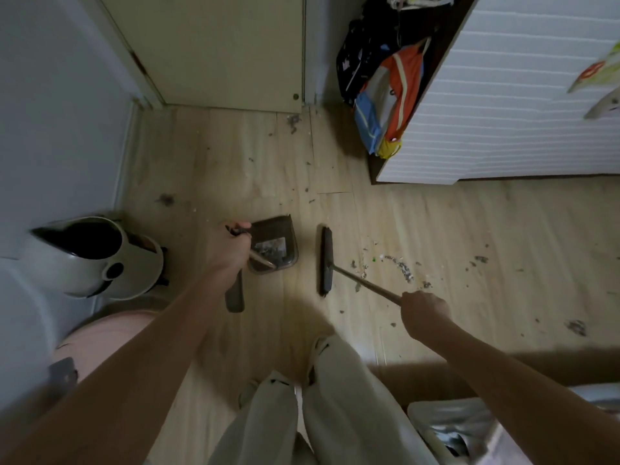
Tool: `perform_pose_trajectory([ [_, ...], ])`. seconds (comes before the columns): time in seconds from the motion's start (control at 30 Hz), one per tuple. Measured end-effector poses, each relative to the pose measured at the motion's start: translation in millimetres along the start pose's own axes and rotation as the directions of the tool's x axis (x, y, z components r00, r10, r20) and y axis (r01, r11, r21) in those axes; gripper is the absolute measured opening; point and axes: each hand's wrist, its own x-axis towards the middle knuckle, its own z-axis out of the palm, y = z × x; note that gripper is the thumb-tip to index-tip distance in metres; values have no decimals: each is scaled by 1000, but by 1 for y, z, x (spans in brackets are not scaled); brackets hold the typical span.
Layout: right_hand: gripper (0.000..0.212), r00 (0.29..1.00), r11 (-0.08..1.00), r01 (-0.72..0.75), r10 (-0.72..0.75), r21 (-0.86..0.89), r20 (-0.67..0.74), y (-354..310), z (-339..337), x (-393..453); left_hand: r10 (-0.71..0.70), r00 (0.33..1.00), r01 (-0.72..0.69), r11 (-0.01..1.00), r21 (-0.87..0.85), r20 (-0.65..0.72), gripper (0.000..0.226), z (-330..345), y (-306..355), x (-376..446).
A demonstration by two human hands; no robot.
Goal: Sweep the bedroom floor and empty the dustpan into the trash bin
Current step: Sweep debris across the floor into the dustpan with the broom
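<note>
Head view, looking down at a pale wood-grain floor (235, 169). The left hand (228, 253) is closed around the upright handle of the dustpan (275, 245), fingers (240, 227) curled fully round it. The dark pan sits just beyond and to the right of those fingers; it appears to rest on the floor, though contact cannot be confirmed. Its long axis runs roughly away from the person, and its open mouth appears to face away from the person, though this cannot be told for certain. A little grey debris lies inside it.

The right hand (424, 312) is closed in a fist around the thin broom handle (365, 283), which slants from those fingers forward and to the left, down to the broom head (326, 260). The head is a narrow dark bar on the floor, its long axis running away from the person, nearly parallel to the dustpan's right side and a small gap apart from it.

Scattered dust and crumbs (399, 266) lie on the floor beyond the right-hand fingers, to the right of the broom head. More dust clumps lie ahead of the pan near the closed door (228, 52). A white trash bin (90, 256) with a dark opening stands left of the left-hand fingers, by the wall. A white drawer unit (520, 95) with coloured bags (385, 95) beside it stands at upper right. The person's light trousers (335, 414) fill the lower middle.
</note>
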Motion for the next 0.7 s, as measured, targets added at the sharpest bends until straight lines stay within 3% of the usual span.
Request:
perform_pose_trajectory([
  [0.2, 26, 999, 999, 40, -39, 28, -38, -7, -18, 16, -55, 998, 55, 998, 4, -25, 12, -13, -28, 0],
  [0.3, 26, 994, 996, 87, -86, 13, -63, -12, -26, 26, -172, 984, 173, 985, -6, 34, 11, -16, -19, 3],
  [0.37, 25, 990, 993, 118, -117, 4, -82, -16, -32, 33, -355, 923, 365, 930, -45, 150, 23, -22, -7, 4],
  [0.43, 25, 987, 991, 133, -131, 11, -89, -18, -37, 37, -458, 818, 533, 830, -162, 348, 25, -27, -5, -3],
  [0.53, 25, 986, 989, 144, -141, 23, -93, -15, -42, 44, -414, 724, 633, 717, -292, 551, 11, -23, -25, -21],
  [0.57, 25, 985, 988, 150, -148, 19, -93, -13, -45, 46, -401, 728, 625, 721, -298, 556, 6, -17, -32, -25],
  [0.7, 24, 984, 988, 157, -155, 8, -92, -6, -53, 53, -466, 793, 594, 733, -330, 393, 20, -1, -41, -27],
])
